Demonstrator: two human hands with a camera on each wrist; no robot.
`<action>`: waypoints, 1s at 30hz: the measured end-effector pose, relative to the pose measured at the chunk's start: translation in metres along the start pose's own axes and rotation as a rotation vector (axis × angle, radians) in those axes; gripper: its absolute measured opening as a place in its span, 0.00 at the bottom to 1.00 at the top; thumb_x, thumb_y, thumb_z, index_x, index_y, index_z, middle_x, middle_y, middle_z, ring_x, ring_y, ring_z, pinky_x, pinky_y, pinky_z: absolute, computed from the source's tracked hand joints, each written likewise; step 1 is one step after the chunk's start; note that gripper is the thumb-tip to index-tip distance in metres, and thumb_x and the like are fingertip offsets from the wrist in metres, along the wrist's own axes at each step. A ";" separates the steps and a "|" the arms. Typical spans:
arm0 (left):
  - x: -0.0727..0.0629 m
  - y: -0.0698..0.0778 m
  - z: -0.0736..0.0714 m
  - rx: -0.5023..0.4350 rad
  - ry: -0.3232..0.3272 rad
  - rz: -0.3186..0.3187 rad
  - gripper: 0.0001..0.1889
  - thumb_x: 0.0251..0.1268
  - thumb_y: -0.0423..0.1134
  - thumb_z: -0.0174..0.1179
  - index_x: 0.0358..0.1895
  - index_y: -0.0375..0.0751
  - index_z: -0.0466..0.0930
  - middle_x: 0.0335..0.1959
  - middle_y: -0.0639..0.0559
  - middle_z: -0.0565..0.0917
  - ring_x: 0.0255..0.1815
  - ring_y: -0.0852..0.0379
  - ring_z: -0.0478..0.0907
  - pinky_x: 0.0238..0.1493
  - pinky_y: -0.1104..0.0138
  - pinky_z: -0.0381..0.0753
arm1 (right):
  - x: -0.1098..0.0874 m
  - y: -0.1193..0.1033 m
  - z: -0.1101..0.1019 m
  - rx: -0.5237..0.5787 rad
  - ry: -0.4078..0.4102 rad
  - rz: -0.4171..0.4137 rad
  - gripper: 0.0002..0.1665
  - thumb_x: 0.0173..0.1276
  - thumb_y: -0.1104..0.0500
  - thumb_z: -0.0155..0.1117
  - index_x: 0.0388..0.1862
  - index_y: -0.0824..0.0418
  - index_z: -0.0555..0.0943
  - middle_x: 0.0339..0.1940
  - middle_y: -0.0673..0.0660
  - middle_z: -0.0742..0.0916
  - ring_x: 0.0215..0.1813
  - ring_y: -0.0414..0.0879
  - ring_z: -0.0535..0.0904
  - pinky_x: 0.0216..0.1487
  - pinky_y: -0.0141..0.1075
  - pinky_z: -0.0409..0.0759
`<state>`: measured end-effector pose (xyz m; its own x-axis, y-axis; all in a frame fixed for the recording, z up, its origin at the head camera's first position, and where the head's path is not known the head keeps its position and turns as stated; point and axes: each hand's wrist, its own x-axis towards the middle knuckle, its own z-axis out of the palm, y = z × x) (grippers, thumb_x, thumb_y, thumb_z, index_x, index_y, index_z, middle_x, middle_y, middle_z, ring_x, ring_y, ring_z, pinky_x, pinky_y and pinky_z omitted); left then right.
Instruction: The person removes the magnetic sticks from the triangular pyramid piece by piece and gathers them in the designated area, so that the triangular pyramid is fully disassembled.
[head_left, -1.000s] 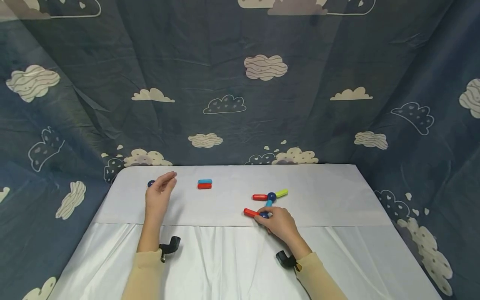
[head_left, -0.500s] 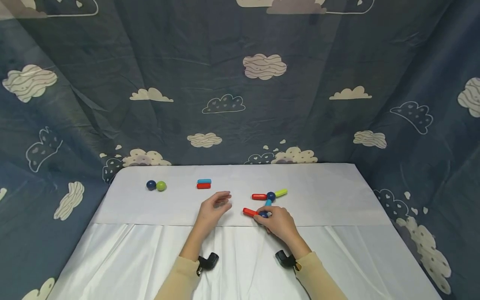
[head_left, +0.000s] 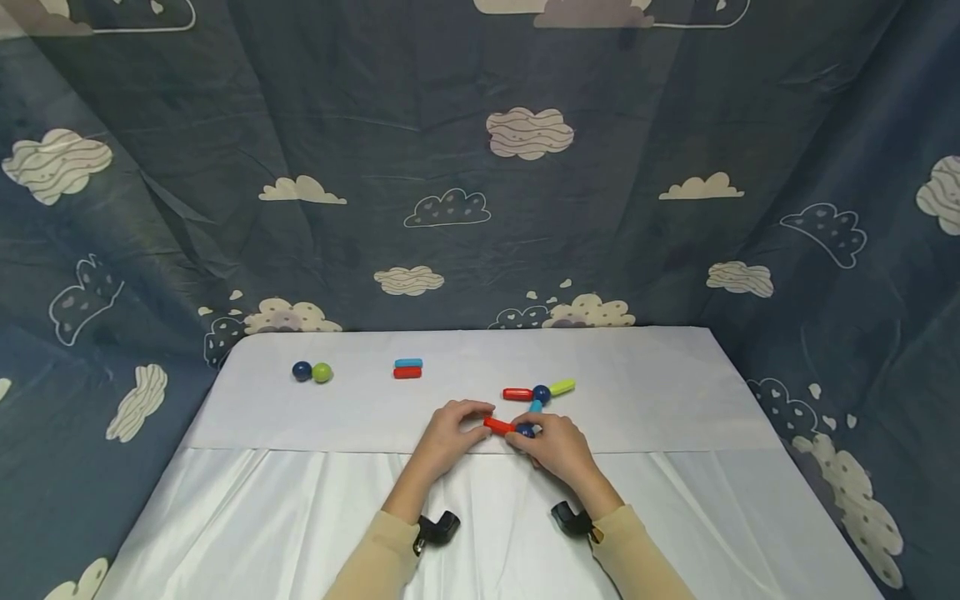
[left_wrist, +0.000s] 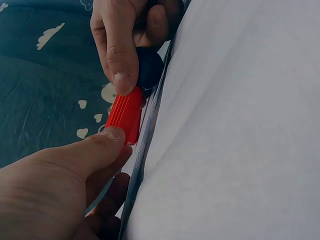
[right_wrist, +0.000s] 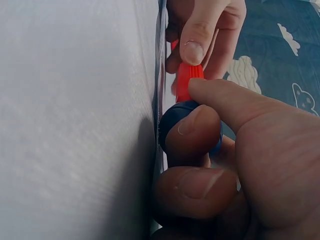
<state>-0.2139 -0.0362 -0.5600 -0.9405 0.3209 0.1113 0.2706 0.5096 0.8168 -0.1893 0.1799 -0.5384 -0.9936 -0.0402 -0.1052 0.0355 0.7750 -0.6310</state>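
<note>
Both hands meet at a red building stick joined to a dark blue ball. My left hand pinches the stick's free end, its thumb on the grooved side in the left wrist view. My right hand grips the ball with curled fingers, while its thumb lies against the stick's near end. From this ball a light blue stick leads back to another dark blue ball. A second red stick and a yellow-green stick branch off that far ball.
On the white-covered table, a dark blue ball and a green ball sit side by side at the back left. A loose blue stick lies behind a red one. A cloud-patterned curtain hangs behind.
My left hand has let go of the green ball beside the blue one, come right, and taken hold of the red stick's end. The right hand stays at its ball.
</note>
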 end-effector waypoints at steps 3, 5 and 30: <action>0.000 0.002 0.001 0.033 -0.005 -0.001 0.15 0.71 0.43 0.71 0.59 0.53 0.89 0.55 0.55 0.90 0.59 0.51 0.82 0.65 0.51 0.79 | -0.001 0.000 0.000 -0.011 0.000 -0.013 0.22 0.67 0.41 0.76 0.53 0.51 0.90 0.13 0.48 0.78 0.16 0.43 0.74 0.22 0.33 0.64; 0.000 0.003 0.001 0.037 -0.003 -0.001 0.13 0.71 0.43 0.71 0.56 0.53 0.90 0.53 0.55 0.91 0.57 0.51 0.82 0.63 0.51 0.80 | -0.001 0.001 0.000 -0.022 -0.001 -0.019 0.22 0.67 0.41 0.76 0.54 0.50 0.90 0.13 0.48 0.78 0.16 0.43 0.74 0.22 0.33 0.63; -0.002 0.004 -0.002 -0.020 0.010 -0.062 0.10 0.69 0.43 0.72 0.50 0.53 0.92 0.47 0.53 0.88 0.51 0.55 0.82 0.58 0.57 0.80 | 0.004 0.013 -0.015 0.115 -0.176 -0.076 0.22 0.68 0.52 0.76 0.59 0.49 0.82 0.22 0.51 0.80 0.17 0.44 0.73 0.21 0.34 0.69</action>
<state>-0.2111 -0.0364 -0.5560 -0.9574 0.2812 0.0659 0.2078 0.5124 0.8333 -0.1943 0.1994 -0.5357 -0.9603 -0.2130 -0.1803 -0.0168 0.6889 -0.7246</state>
